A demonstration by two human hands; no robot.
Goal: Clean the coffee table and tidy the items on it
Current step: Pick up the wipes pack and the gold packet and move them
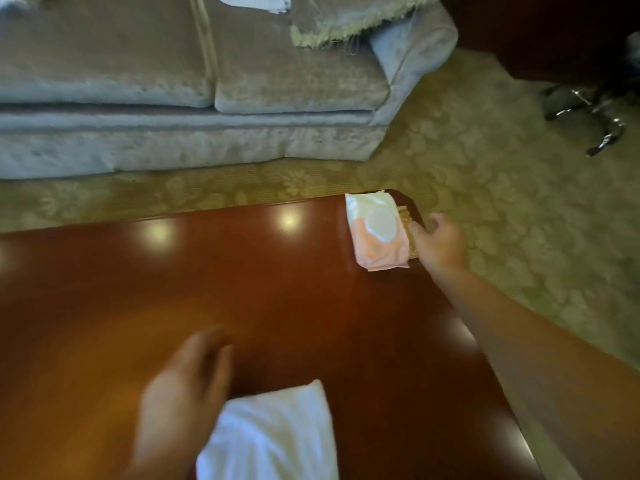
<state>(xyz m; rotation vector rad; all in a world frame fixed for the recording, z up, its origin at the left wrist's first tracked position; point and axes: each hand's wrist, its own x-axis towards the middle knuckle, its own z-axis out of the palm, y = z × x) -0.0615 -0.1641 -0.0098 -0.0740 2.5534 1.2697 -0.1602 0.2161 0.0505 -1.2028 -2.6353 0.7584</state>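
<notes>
The right hand [441, 242] works at the very far right corner of the glossy reddish-brown wooden counter [242, 278], and that is where the risk sits: the flat tan patterned item [404, 221] it grips lies partly under the pink-and-white soft pack of wipes [375, 233], so a quick tug would likely drag the pack along and tip both over the edge onto the pale floral carpet [485, 168]. A pull toward the person, with the pack steadied, looks safer. The fingers of this hand are bent round the right edge of the tan item, thumb against its near side, arm stretched out long.

The left hand [187, 382] is blurred, so I read it with caution: its fingers look fairly straight and spread, holding nothing, above the near part of the counter. It is just beside the folded white cloth [273, 434]; whether it touches the cloth I cannot tell. A careless sweep here could smear the polished top or push the cloth off the near side.

Beyond the counter stands a grey-blue velvet sofa [173, 98] with a fringed cushion [346, 19]; a chrome chair base [588, 112] shows at far right
</notes>
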